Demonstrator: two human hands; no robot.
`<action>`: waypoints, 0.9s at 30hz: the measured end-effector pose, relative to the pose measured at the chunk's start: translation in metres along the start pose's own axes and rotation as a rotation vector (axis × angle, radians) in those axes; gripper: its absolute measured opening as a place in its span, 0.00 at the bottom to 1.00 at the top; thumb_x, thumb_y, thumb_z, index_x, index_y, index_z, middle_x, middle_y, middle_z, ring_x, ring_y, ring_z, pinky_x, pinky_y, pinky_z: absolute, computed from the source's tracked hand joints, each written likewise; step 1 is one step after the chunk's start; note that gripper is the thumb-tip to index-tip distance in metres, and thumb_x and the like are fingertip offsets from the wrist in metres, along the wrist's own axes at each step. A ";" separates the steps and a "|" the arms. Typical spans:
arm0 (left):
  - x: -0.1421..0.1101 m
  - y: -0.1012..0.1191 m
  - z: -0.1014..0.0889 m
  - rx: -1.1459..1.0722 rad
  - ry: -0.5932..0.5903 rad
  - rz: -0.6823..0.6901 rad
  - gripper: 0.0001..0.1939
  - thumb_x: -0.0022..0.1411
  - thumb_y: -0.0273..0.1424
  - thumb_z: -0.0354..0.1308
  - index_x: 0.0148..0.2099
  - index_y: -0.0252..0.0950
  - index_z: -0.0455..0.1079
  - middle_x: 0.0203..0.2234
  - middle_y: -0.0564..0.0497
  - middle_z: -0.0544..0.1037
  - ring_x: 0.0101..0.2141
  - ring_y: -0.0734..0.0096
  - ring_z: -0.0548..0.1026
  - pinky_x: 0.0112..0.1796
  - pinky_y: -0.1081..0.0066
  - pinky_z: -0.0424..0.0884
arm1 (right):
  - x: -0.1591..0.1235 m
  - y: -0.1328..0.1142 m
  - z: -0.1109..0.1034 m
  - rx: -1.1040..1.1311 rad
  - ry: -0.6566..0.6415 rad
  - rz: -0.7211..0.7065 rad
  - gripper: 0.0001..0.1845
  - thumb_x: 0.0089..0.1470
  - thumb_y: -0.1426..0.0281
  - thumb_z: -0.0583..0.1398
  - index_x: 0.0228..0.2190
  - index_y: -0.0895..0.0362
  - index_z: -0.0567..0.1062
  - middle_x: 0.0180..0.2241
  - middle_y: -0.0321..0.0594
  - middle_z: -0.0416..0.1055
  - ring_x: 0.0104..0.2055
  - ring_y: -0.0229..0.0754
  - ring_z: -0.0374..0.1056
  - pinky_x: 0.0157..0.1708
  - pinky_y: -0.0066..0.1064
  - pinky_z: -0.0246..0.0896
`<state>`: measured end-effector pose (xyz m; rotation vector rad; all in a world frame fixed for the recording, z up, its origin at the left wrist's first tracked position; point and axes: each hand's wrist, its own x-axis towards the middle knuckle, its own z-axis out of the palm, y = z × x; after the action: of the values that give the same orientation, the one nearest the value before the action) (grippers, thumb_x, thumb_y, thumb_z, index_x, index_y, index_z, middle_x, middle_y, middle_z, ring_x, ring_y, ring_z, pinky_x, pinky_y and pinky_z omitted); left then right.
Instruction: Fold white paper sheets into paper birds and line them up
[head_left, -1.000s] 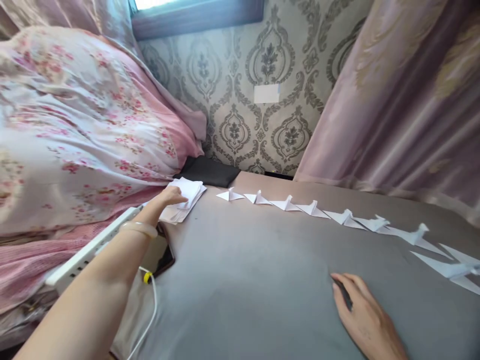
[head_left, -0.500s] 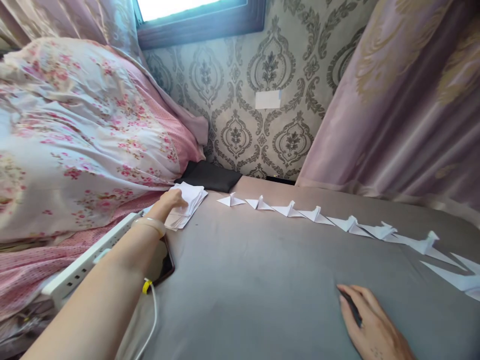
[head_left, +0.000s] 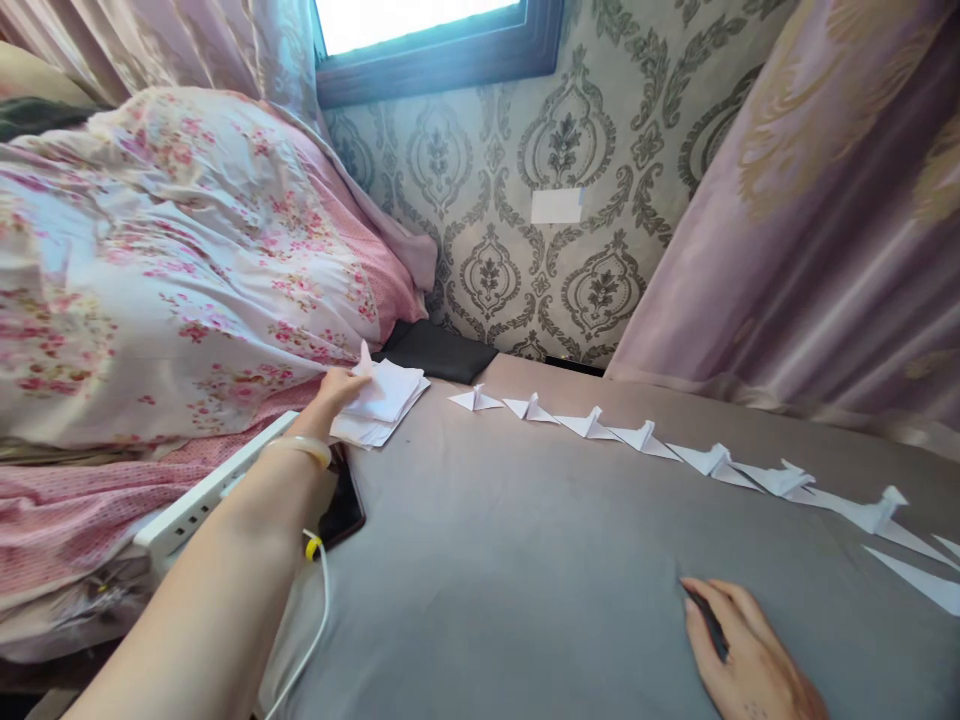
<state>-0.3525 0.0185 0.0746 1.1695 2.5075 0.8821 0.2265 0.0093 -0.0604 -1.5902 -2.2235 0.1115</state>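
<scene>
At left of centre, a loose stack of white paper sheets [head_left: 391,392] is touched by the left hand [head_left: 339,390], though whether a sheet is pinched in its grip cannot be told. At lower right, a slim black object [head_left: 709,622] is pinched in the grip of the right hand [head_left: 742,650], seemingly for a secure hold. White folded-paper birds [head_left: 718,463] are lined up towards the right edge, apparently steadied upright on grey cloth [head_left: 510,570] by their spread wings.

The papers [head_left: 394,393], plain white, lay flat on the grey surface [head_left: 487,590] in a loose, uneven-edged stack, partly hidden by the left hand [head_left: 343,388]. The tool [head_left: 709,622], slim and dark, lay slanted in the right hand [head_left: 750,650].
</scene>
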 end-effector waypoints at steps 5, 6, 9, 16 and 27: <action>-0.025 0.036 -0.013 -0.514 0.076 -0.098 0.18 0.66 0.36 0.55 0.54 0.33 0.66 0.49 0.45 0.71 0.45 0.60 0.73 0.44 0.57 0.73 | 0.003 0.011 0.005 0.072 -0.034 0.022 0.18 0.55 0.56 0.53 0.44 0.50 0.71 0.48 0.44 0.70 0.40 0.47 0.73 0.36 0.37 0.69; -0.033 0.049 -0.009 -0.618 0.061 -0.094 0.18 0.65 0.35 0.55 0.55 0.34 0.65 0.49 0.44 0.71 0.45 0.62 0.73 0.44 0.57 0.73 | 0.006 0.010 0.004 0.111 -0.049 0.042 0.19 0.54 0.55 0.53 0.44 0.50 0.72 0.48 0.45 0.70 0.39 0.48 0.73 0.37 0.38 0.69; -0.075 0.093 0.024 -0.921 -0.119 -0.038 0.17 0.66 0.34 0.53 0.54 0.33 0.67 0.48 0.44 0.72 0.45 0.63 0.73 0.45 0.61 0.72 | 0.019 -0.010 -0.007 0.350 -0.144 0.197 0.22 0.49 0.51 0.56 0.39 0.52 0.74 0.44 0.48 0.74 0.38 0.51 0.73 0.40 0.43 0.70; -0.220 0.155 0.157 -1.298 -0.872 -0.131 0.14 0.44 0.34 0.65 0.34 0.30 0.75 0.31 0.43 0.78 0.32 0.65 0.76 0.37 0.66 0.72 | 0.037 -0.083 -0.040 1.364 -0.423 0.492 0.33 0.51 0.41 0.48 0.39 0.54 0.75 0.43 0.55 0.76 0.46 0.59 0.73 0.39 0.49 0.73; -0.228 0.129 0.175 -1.281 -0.978 -0.338 0.26 0.40 0.42 0.71 0.38 0.30 0.74 0.34 0.41 0.80 0.31 0.62 0.77 0.37 0.64 0.72 | 0.019 -0.089 -0.029 1.308 -0.246 0.721 0.28 0.36 0.56 0.70 0.38 0.59 0.76 0.34 0.45 0.79 0.36 0.52 0.75 0.34 0.38 0.71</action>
<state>-0.0468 -0.0165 0.0068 0.4553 0.9243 1.1070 0.1528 -0.0090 -0.0021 -1.4036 -0.9986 1.6082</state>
